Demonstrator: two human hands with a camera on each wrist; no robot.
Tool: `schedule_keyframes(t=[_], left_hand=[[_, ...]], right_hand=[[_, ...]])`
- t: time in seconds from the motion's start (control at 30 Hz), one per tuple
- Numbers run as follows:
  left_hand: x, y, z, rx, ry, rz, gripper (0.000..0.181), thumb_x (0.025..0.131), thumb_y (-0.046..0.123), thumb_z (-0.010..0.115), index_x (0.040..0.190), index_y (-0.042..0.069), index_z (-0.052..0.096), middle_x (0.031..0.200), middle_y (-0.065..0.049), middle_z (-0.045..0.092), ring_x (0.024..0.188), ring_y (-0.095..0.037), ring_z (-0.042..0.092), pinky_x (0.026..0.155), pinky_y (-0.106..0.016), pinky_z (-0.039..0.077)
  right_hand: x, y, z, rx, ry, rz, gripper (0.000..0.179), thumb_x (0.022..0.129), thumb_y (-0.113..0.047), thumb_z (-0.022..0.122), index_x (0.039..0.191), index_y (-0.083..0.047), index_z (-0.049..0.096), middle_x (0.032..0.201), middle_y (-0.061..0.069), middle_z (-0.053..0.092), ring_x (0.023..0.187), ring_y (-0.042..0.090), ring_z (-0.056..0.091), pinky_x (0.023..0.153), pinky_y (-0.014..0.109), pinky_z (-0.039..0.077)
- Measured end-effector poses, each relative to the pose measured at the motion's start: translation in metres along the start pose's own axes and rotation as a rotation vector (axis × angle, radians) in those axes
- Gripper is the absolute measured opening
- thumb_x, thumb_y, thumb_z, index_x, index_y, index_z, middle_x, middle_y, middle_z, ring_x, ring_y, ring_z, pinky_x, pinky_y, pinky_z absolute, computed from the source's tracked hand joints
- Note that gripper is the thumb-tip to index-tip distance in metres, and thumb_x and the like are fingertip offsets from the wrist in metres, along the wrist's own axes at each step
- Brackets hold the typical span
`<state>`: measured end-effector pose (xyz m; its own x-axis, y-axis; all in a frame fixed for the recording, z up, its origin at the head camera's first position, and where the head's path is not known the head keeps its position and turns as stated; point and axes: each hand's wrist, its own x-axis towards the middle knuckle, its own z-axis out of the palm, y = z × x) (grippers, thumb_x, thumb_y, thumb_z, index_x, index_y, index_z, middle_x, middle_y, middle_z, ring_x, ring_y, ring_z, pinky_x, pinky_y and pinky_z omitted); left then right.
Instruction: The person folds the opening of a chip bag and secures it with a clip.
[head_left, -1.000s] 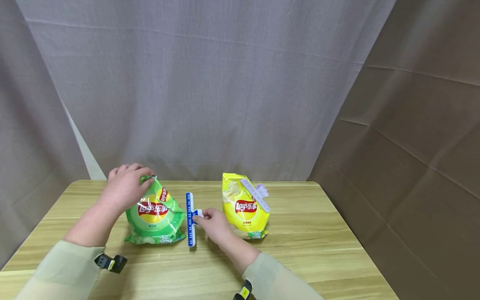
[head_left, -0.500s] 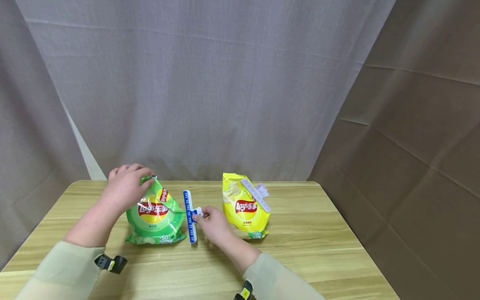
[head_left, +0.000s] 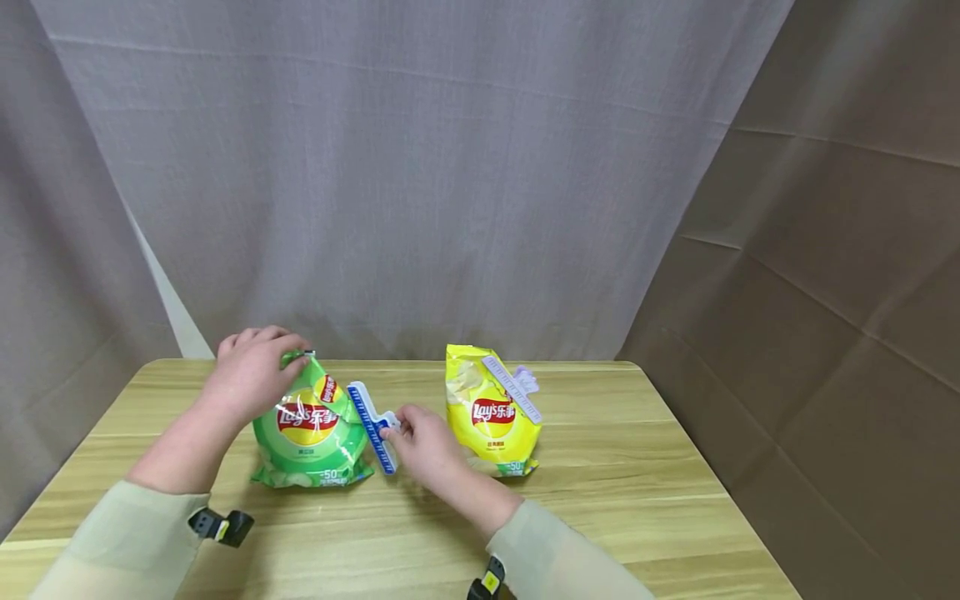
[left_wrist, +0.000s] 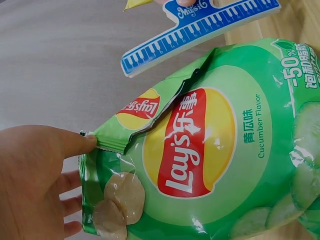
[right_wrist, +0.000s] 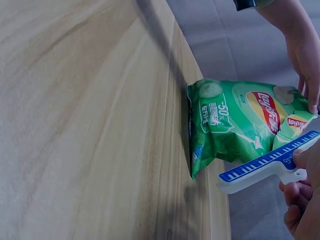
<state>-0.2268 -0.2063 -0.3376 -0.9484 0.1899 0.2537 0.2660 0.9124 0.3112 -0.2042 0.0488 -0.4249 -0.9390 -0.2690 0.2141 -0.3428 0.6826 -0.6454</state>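
A green Lay's cucumber chip bag (head_left: 303, 446) stands on the wooden table, its top right corner folded down over the front. My left hand (head_left: 255, 375) pinches the top edge of that bag, thumb on the fold in the left wrist view. With my right hand (head_left: 429, 446) I pinch the handle of a blue and white bag clip (head_left: 369, 425) printed with piano keys. The clip is tilted, its long bar alongside the bag's sloping folded edge (left_wrist: 172, 95). In the left wrist view a strip of background shows between most of the bar and the fold.
To the right stands a yellow Lay's chip bag (head_left: 487, 433), with a pale purple clip (head_left: 512, 389) across its slanted top corner. Grey curtain (head_left: 480, 183) hangs behind the table (head_left: 600, 500), and a darker brown one (head_left: 810, 333) hangs on the right.
My right hand has brought the blue clip leftward and slightly up toward the green bag, turning it from near upright to a slant. The left hand and both bags have stayed put.
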Motion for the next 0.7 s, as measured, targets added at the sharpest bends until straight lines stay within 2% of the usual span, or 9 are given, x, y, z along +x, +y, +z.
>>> schedule_keyframes(t=[0.27, 0.43, 0.7], left_hand=[[0.0, 0.0, -0.002, -0.013, -0.009, 0.009, 0.032, 0.1, 0.027, 0.058, 0.127, 0.01, 0.064, 0.135, -0.021, 0.054, 0.13, -0.048, 0.037, 0.106, -0.07, 0.017], [0.0, 0.0, -0.001, -0.019, -0.008, 0.025, 0.032, 0.1, 0.026, 0.058, 0.127, 0.009, 0.064, 0.135, -0.021, 0.054, 0.129, -0.046, 0.039, 0.107, -0.069, 0.018], [-0.002, -0.002, 0.0, -0.026, 0.0, 0.039, 0.032, 0.099, 0.025, 0.059, 0.126, 0.009, 0.065, 0.133, -0.021, 0.056, 0.128, -0.047, 0.04, 0.107, -0.069, 0.018]], right_hand=[[0.007, 0.005, -0.001, -0.068, 0.025, -0.108, 0.014, 0.094, -0.026, 0.07, 0.092, -0.012, 0.066, 0.076, -0.007, 0.055, 0.067, 0.004, 0.048, 0.057, 0.018, 0.044], [0.01, 0.006, -0.001, -0.125, 0.023, -0.113, 0.013, 0.093, -0.026, 0.07, 0.093, -0.013, 0.068, 0.078, -0.008, 0.058, 0.068, 0.004, 0.05, 0.059, 0.018, 0.045], [0.013, 0.003, -0.005, -0.182, -0.035, -0.115, 0.017, 0.094, -0.027, 0.07, 0.101, -0.012, 0.072, 0.085, -0.006, 0.064, 0.073, 0.006, 0.054, 0.064, 0.019, 0.048]])
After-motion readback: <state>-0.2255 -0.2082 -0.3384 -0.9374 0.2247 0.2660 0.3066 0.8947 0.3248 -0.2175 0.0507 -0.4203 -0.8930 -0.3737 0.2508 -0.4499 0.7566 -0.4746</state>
